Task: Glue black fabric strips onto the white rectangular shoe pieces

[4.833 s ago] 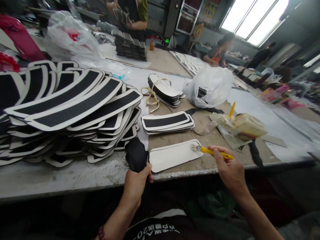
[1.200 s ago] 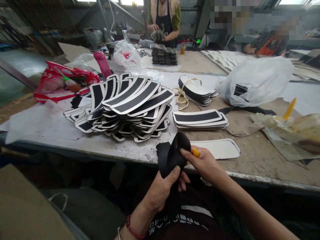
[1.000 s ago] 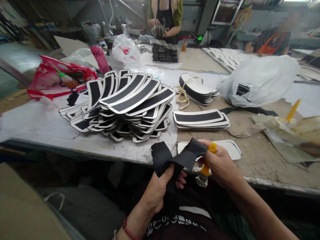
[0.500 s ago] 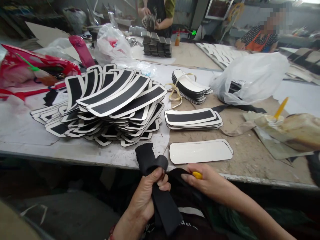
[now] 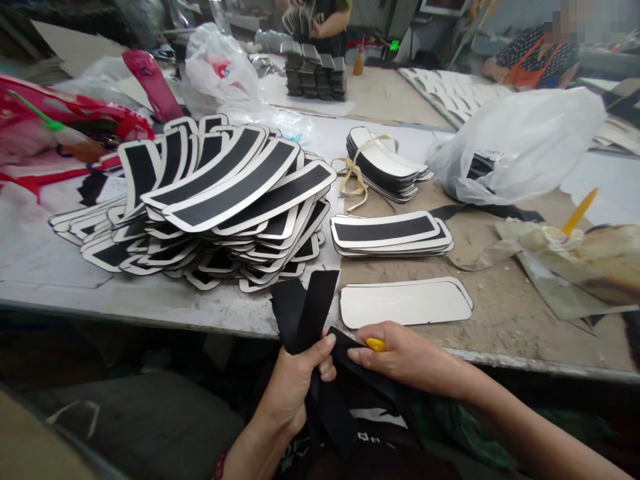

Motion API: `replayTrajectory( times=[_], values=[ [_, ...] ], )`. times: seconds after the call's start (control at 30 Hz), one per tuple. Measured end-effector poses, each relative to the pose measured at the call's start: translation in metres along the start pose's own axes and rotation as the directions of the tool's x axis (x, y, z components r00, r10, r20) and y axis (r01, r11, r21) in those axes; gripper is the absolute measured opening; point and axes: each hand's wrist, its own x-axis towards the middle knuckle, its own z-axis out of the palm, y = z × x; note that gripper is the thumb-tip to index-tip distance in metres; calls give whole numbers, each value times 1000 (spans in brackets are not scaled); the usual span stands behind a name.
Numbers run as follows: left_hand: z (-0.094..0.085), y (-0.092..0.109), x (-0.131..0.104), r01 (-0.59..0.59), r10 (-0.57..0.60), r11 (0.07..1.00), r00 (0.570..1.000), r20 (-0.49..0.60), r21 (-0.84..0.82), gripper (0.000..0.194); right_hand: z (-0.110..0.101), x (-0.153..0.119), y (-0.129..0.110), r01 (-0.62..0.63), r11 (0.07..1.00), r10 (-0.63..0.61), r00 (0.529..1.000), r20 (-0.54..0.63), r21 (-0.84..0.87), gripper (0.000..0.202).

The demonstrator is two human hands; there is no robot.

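Note:
Black strips [image 5: 318,303] are gripped in my left hand [image 5: 295,380], their upper ends standing above the fist at the table's front edge and the rest hanging below. Close beside it on the right, my right hand [image 5: 393,353] pinches another black strip [image 5: 345,343] and also has a yellow-handled tool [image 5: 376,345] tucked in its fingers. Just beyond my right hand lie white curved-corner pieces [image 5: 405,303]. Behind those is a short stack of white pieces with black centres [image 5: 385,230]. A large heap of similar pieces [image 5: 235,193] spreads to the left.
Further back are a tied bundle of white pieces [image 5: 383,157] and a plastic bag [image 5: 520,147]. A container with a yellow stick [image 5: 580,213] stands at the right. Red and pink bags [image 5: 75,127] lie at the left. Two people work across the table.
The rolled strip end above my left hand now stands straight up. My right hand has moved slightly left, closer to my left hand, and a strip end now shows between them.

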Motion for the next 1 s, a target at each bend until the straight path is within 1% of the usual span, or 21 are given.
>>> replayTrajectory(
  times=[0.07, 0.17, 0.27, 0.33, 0.4, 0.57, 0.77, 0.9, 1.0],
  values=[
    [3, 1, 4, 10, -11, 1000, 999, -45, -13, 28, -3, 0, 2, 35, 998, -32, 998, -58, 43, 29],
    [11, 0, 12, 24, -27, 999, 997, -66, -41, 30, -12, 0, 7, 21, 994, -8, 992, -128, 104, 31],
    [19, -2, 21, -29, 24, 998, 994, -103, -47, 29, -28, 3, 12, -16, 999, 21, 990, -143, 39, 32],
    [22, -2, 28, -83, 81, 996, 986, -146, -12, 29, -40, 7, 13, -42, 999, 38, 990, -133, -25, 31],
    [23, -1, 35, -108, 113, 993, 981, -160, 41, 29, -50, 12, 14, -67, 996, 61, 992, -107, -58, 31],
    [22, 2, 42, -50, 70, 987, 990, -125, 154, 26, -67, 27, 14, -110, 988, 103, 992, -71, -111, 27],
    [23, 7, 46, -30, 64, 958, 992, -110, 285, 21, -73, 41, 17, -111, 985, 111, 994, -4, -133, 27],
    [26, 12, 50, -60, 98, 919, 992, -78, 389, 20, -74, 47, 16, -123, 983, 124, 992, -2, -139, 29],
    [28, 14, 53, -52, 95, 898, 992, -77, 437, 20, -75, 50, 17, -131, 977, 133, 991, 6, -169, 29]
  ],
)
